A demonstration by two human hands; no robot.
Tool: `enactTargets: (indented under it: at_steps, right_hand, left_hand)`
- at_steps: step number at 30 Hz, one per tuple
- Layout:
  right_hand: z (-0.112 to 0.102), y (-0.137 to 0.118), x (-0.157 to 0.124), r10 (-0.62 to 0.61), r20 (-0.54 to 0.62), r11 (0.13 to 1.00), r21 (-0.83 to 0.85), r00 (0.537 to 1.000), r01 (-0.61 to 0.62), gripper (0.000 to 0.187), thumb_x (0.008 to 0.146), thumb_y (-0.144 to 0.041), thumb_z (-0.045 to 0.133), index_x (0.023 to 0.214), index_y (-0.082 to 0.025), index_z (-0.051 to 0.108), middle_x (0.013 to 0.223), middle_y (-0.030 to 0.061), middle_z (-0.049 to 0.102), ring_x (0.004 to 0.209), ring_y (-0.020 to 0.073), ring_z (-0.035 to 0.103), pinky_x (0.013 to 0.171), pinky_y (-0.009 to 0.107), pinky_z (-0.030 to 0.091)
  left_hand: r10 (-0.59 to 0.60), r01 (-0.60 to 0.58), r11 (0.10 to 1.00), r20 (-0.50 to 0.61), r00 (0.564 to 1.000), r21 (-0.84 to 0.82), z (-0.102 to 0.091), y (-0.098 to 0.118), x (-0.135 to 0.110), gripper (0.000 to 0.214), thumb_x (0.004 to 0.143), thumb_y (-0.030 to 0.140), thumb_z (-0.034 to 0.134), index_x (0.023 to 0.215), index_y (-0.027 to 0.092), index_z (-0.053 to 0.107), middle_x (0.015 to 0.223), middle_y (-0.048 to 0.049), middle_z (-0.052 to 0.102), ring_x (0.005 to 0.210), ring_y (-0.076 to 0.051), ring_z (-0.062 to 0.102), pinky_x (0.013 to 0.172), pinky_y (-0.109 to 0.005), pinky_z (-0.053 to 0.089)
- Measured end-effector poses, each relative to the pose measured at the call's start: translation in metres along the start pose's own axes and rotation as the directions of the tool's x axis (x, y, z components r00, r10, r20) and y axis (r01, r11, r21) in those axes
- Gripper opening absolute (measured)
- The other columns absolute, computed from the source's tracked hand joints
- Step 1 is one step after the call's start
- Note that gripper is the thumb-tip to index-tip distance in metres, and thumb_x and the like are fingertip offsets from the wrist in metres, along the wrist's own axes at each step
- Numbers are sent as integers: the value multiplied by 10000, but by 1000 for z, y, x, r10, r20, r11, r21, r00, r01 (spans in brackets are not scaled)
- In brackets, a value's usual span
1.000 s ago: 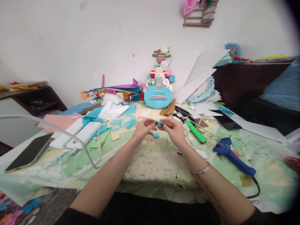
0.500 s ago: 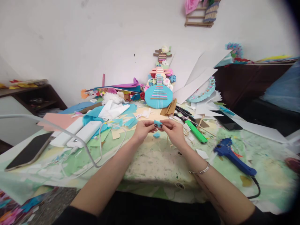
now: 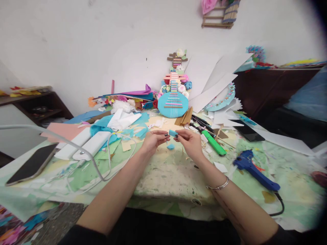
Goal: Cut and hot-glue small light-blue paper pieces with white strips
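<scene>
My right hand (image 3: 189,141) pinches a small light-blue piece of paper or foam (image 3: 173,133) between thumb and fingers, above the middle of the table. Just left of that piece, my left hand (image 3: 154,140) has thumb and fingers pressed together, a small gap away from it. Whether a tiny bit sits in that left pinch is too small to tell. On the cloth below the hands lies another small blue scrap (image 3: 170,147). Straight ahead, a blue lute-shaped craft (image 3: 173,105) with string lines and paper flowers leans upright.
A blue glue gun (image 3: 257,170) and a green utility knife (image 3: 214,143) lie to the right, near a black phone (image 3: 249,131). On the left are white power banks (image 3: 92,145), a looping cable (image 3: 98,172) and another phone (image 3: 32,164). Paper scraps cover the back.
My left fingers have come off the light-blue piece and moved slightly left. The piece stays in my right fingers, now more exposed.
</scene>
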State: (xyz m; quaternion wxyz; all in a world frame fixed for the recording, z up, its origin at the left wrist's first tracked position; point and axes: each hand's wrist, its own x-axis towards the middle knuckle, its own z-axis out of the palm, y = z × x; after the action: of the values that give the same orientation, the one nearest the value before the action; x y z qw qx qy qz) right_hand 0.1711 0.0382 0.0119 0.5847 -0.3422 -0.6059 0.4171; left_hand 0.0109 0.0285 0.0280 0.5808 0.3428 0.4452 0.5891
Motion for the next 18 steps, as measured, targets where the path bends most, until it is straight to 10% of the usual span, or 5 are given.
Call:
enactTargets:
  at_steps: [10,18]
  right_hand:
    - [-1,-4,1,32,-47,998,50,998,-29,229,675,-328,707,836,-165,690,770,64,741,678,204,711,706,368,603]
    - [-3,0,1,-5,-50,1000,29,999,7,205,688,-275,688,859,-164,697,786,65,740,702,203,707,710,360,592]
  left_hand:
    - [168,-211,941,-177,970,-265,-4,6,6,184,670,-46,588,745,94,681,727,-72,715,690,-127,695,669,-196,537]
    - [226,-230,973,-124,966,-21,-7,1,5,275,487,211,846,673,118,666,604,1,637,533,-82,585,545,-202,476]
